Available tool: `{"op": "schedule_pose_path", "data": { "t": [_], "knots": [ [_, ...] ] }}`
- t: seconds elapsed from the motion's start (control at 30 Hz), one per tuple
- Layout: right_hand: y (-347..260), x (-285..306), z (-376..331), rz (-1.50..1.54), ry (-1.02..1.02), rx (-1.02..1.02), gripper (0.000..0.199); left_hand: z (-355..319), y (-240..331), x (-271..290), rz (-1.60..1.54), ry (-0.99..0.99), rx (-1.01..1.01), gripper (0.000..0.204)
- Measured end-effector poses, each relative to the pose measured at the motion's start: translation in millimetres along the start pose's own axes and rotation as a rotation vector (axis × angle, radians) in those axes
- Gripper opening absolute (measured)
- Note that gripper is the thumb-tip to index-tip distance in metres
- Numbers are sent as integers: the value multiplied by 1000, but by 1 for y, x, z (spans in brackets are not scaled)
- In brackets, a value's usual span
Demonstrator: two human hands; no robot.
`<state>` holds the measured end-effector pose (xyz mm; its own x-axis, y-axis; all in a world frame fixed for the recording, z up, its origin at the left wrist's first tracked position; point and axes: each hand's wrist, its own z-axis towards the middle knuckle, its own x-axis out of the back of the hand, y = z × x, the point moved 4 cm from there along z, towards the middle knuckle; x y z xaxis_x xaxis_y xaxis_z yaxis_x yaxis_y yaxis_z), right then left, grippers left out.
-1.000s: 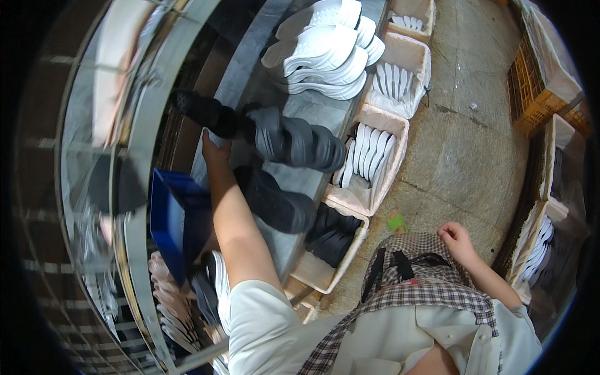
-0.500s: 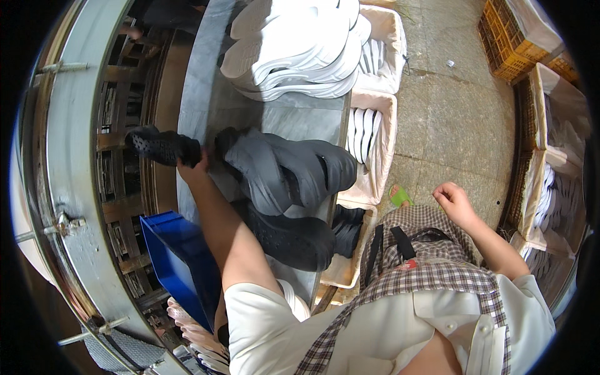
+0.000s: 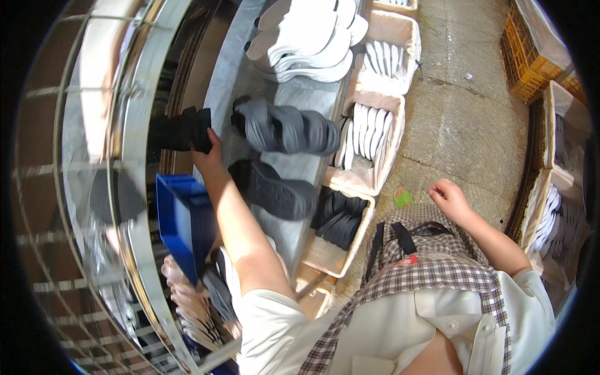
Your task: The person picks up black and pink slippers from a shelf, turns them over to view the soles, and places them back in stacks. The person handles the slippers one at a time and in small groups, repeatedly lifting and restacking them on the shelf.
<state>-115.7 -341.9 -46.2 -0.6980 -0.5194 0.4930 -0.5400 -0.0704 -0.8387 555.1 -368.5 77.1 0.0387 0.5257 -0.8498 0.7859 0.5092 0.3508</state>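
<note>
footwear (image 3: 180,130) gripped; crate (image 3: 393,149) holds white soles (image 3: 369,130)

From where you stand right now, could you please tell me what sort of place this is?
It looks like a shoe factory or workshop, though I cannot be certain: white sole-like pieces are stacked on a grey worktop, with dark clog-shaped pieces on it too, and lined bins alongside hold more.

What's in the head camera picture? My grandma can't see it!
Someone's left-hand grip holds a blurry black thing at the left edge of a grey table; the right-hand grip is loosely curled, seemingly empty. Grey shoe parts and white shoe parts lie on the table, with lined baskets along its right side.
</note>
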Motion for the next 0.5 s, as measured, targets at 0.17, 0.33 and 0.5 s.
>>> {"op": "schedule_pose_path", "data": {
  "t": [0.17,0.33,0.5],
  "knots": [
    [-10,15,-30,60,-111,193,15,-186,-67,-5,-201,96,191,41],
    [-41,9,-50,232,-295,435,32,-341,-127,2,-242,101,206,42],
    [-125,-30,-51,801,-605,355,58,-458,-172,17,-174,29,154,39]
  ]
}}
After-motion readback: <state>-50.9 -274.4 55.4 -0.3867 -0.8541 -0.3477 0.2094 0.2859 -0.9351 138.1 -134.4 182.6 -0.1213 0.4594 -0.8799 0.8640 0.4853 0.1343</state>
